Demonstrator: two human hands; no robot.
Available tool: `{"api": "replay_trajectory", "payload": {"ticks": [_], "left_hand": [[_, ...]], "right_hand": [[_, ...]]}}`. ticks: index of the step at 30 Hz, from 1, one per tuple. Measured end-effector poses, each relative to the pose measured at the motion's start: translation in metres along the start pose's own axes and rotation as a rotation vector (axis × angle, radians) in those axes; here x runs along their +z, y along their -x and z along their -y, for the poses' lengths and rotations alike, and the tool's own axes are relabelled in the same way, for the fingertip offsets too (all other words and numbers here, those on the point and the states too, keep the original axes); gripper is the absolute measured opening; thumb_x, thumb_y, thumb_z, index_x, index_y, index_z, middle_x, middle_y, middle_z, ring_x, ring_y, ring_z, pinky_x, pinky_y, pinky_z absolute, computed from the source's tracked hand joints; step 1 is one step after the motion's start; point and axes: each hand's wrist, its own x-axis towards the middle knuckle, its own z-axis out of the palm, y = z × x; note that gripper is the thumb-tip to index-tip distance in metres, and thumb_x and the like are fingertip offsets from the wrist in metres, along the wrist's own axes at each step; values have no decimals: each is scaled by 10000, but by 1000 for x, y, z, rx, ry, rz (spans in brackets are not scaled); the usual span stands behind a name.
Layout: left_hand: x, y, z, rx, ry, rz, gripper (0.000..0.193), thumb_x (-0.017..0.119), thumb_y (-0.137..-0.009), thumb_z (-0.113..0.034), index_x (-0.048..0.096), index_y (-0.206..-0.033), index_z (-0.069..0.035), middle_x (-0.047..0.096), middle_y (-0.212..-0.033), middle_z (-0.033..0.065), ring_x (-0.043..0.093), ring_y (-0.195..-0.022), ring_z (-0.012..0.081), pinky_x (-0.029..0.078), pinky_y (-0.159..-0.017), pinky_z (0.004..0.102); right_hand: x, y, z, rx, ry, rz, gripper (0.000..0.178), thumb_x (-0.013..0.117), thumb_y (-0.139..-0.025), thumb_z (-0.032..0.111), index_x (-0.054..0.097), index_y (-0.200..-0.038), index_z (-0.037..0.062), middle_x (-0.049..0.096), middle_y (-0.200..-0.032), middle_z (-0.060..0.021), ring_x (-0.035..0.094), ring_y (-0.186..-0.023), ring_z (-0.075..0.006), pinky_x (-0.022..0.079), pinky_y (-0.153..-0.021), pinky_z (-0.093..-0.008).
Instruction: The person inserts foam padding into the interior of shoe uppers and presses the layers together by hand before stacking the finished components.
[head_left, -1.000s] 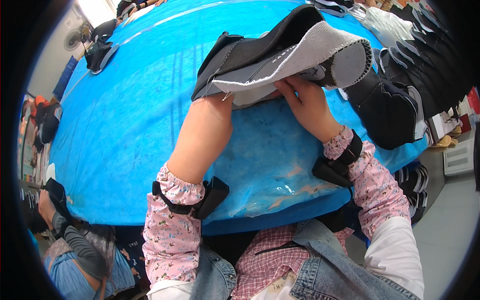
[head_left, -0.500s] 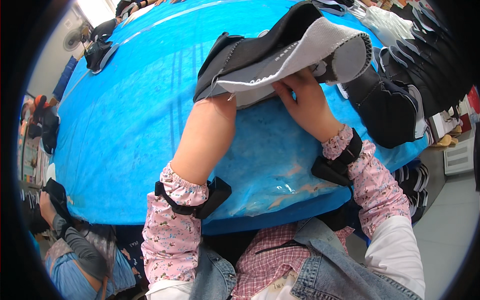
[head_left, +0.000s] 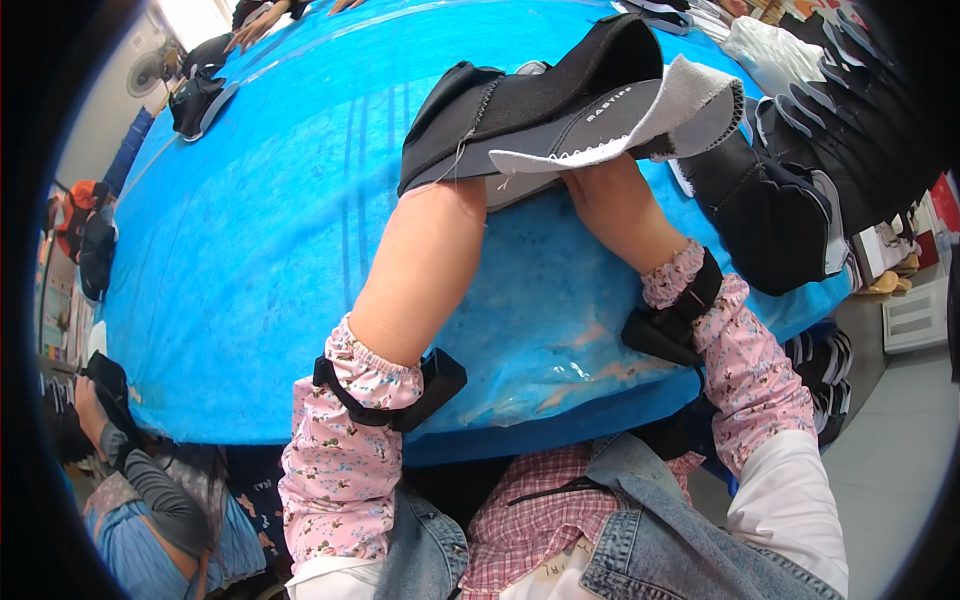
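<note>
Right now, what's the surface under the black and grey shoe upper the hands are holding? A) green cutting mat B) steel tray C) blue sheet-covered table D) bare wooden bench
C: the shoe upper, gripped from below by the left hand and right hand, is over a table covered in a blue sheet.

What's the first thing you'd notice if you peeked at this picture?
The big bright blue table fills most of the view. Over its near middle, both hands are tucked under a black and grey shoe upper, so they barely show. To the right, more black shoe pieces are piled at the table's edge.
</note>
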Motion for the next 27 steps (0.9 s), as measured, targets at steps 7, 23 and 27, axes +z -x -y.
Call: {"api": "replay_trajectory", "payload": {"ticks": [7, 23, 27], "left_hand": [[-1, 0, 7, -5, 59, -20, 142, 517, -816, -10, 537, -935, 65, 578, -852, 265, 546, -789, 430, 460, -664, 466], [-2, -3, 8, 26, 23, 23, 169, 532, -801, 10, 508, -961, 59, 579, -835, 265, 557, -786, 417, 461, -662, 457], [-5, -1, 7, 33, 5, 21, 153, 534, -803, 5, 509, -942, 62, 575, -816, 264, 556, -776, 419, 462, -662, 453]], "right_hand": [[4, -1, -2, 17, -45, -13, 149, 578, -811, 102, 584, -814, -47, 495, -995, -196, 504, -942, -356, 447, -828, -415], [9, -1, -5, -96, 143, -50, 212, 549, -798, 78, 601, -991, 8, 549, -981, -189, 512, -952, -361, 429, -863, -422], [10, -3, -3, -94, 75, -12, 237, 541, -783, 74, 615, -999, 10, 565, -1003, -186, 519, -963, -363, 437, -862, -422]]}}
